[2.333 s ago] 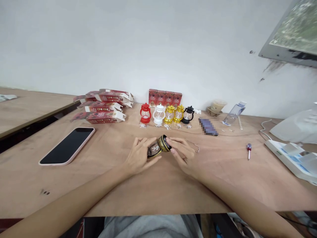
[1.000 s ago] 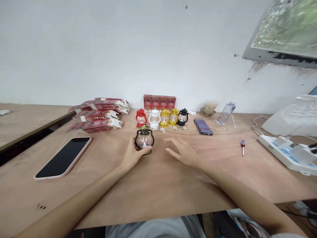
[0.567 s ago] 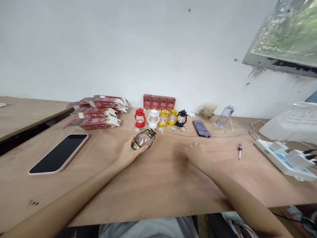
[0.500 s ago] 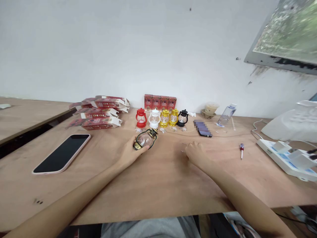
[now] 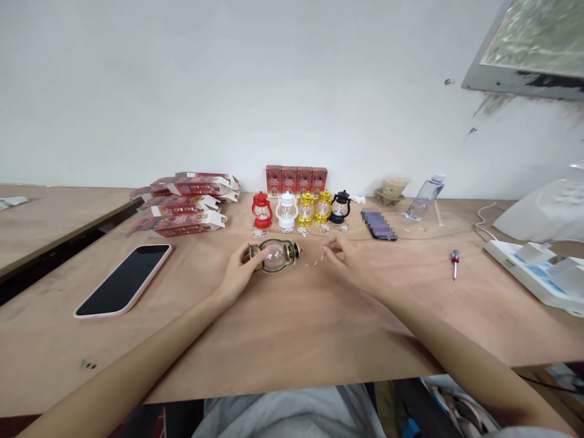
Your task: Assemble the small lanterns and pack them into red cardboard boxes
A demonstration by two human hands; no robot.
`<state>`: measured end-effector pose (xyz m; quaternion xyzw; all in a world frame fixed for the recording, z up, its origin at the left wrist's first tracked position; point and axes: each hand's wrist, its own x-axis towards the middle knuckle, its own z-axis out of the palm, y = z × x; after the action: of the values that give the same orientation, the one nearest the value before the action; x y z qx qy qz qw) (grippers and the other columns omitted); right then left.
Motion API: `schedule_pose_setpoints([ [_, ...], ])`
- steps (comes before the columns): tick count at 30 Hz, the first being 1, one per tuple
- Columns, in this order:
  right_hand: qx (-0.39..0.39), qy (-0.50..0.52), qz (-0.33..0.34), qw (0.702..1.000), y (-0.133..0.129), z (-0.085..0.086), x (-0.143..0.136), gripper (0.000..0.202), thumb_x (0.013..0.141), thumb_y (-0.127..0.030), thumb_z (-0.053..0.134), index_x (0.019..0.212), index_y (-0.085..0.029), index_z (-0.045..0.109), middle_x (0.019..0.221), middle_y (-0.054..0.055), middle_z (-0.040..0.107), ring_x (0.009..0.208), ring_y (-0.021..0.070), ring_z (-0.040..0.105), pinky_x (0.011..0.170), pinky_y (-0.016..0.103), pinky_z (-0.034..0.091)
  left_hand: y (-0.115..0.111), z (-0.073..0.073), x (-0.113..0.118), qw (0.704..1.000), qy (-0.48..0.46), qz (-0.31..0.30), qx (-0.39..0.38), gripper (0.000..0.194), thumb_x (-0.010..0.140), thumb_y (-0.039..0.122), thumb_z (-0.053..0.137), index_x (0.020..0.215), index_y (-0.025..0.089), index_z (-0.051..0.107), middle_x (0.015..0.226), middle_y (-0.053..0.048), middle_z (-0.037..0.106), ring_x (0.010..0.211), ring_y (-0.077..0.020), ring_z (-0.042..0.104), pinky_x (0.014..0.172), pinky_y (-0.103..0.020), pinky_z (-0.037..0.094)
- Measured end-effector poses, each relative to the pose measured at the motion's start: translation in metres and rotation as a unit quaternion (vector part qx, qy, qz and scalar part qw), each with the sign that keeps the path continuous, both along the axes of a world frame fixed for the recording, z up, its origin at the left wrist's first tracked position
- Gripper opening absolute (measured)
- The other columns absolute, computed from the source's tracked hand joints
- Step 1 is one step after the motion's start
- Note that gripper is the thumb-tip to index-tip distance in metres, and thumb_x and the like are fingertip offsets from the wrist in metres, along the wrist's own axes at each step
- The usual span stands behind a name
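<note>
My left hand (image 5: 238, 271) is closed around the base of a small black-and-gold lantern (image 5: 276, 256). The lantern lies on its side with its top pointing right, and its clear globe shows past my thumb. To the right of it, my right hand (image 5: 348, 263) pinches a tiny thin piece (image 5: 323, 256), too small to name, just above the tabletop. Behind my hands stand a red lantern (image 5: 261, 211), a white lantern (image 5: 286, 211), two gold lanterns (image 5: 305, 210) and a black lantern (image 5: 340, 208), with small metal bits in front of them.
Red boxes (image 5: 289, 181) stand against the wall; flattened cartons (image 5: 189, 223) are piled at left. A pink-cased phone (image 5: 124, 281) lies front left. Rightward are another phone (image 5: 378, 225), a cup (image 5: 395, 185), a bottle (image 5: 424, 198), a screwdriver (image 5: 455, 263) and a power strip (image 5: 531, 277).
The lantern in my left hand has turned from tilted up to lying level, top to the right. My right hand has moved left toward it, lifting a tiny thin piece.
</note>
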<state>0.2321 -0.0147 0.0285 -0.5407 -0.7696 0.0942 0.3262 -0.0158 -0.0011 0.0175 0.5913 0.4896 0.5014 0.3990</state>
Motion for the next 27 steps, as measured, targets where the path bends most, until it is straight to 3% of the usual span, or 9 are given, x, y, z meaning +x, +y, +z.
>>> schedule_pose_setpoints([
  [4, -0.037, 0.292, 0.093, 0.951, 0.006, -0.014, -0.001, 0.019, 0.087, -0.039, 0.049, 0.09, -0.021, 0.045, 0.096, 0.005, 0.062, 0.074, 0.0125, 0.063, 0.068, 0.029, 0.053, -0.001, -0.002, 0.001, 0.994, -0.079, -0.021, -0.078, 0.042, 0.064, 0.053, 0.066, 0.084, 0.017, 0.057, 0.077, 0.001, 0.055, 0.067, -0.0129, 0.052, 0.055, -0.022, 0.046],
  [8, -0.091, 0.408, 0.163, 0.894, 0.006, -0.022, -0.01, 0.025, 0.085, -0.044, 0.053, 0.087, -0.023, 0.04, 0.086, 0.0, 0.062, 0.069, 0.0107, 0.061, 0.068, 0.031, 0.055, -0.002, -0.004, 0.002, 0.989, -0.105, -0.024, -0.103, 0.043, 0.062, 0.054, 0.068, 0.08, 0.017, 0.057, 0.073, 0.002, 0.052, 0.064, -0.0121, 0.051, 0.049, -0.022, 0.048],
  [10, -0.103, 0.421, 0.156, 0.887, 0.003, -0.023, -0.017, 0.027, 0.084, -0.046, 0.053, 0.086, -0.023, 0.04, 0.078, -0.002, 0.059, 0.062, 0.0097, 0.058, 0.061, 0.029, 0.054, -0.004, -0.004, 0.003, 0.988, -0.106, -0.03, -0.108, 0.042, 0.062, 0.053, 0.068, 0.08, 0.017, 0.057, 0.075, 0.001, 0.052, 0.064, -0.0123, 0.051, 0.049, -0.022, 0.05],
  [15, -0.095, 0.391, 0.123, 0.907, -0.004, -0.029, -0.027, 0.027, 0.085, -0.047, 0.05, 0.084, -0.022, 0.043, 0.071, -0.005, 0.049, 0.054, 0.0074, 0.052, 0.052, 0.024, 0.05, -0.007, -0.005, 0.006, 0.985, -0.11, -0.045, -0.125, 0.041, 0.062, 0.052, 0.068, 0.08, 0.016, 0.057, 0.077, 0.0, 0.053, 0.065, -0.0124, 0.052, 0.048, -0.024, 0.052],
  [27, -0.11, 0.363, 0.11, 0.919, 0.0, -0.042, -0.025, 0.02, 0.087, -0.041, 0.046, 0.086, -0.021, 0.043, 0.071, -0.006, 0.047, 0.052, 0.0061, 0.05, 0.05, 0.022, 0.046, -0.007, -0.002, 0.005, 0.981, -0.133, -0.025, -0.141, 0.04, 0.06, 0.049, 0.07, 0.079, 0.015, 0.059, 0.075, 0.001, 0.052, 0.064, -0.011, 0.051, 0.046, -0.022, 0.053],
])
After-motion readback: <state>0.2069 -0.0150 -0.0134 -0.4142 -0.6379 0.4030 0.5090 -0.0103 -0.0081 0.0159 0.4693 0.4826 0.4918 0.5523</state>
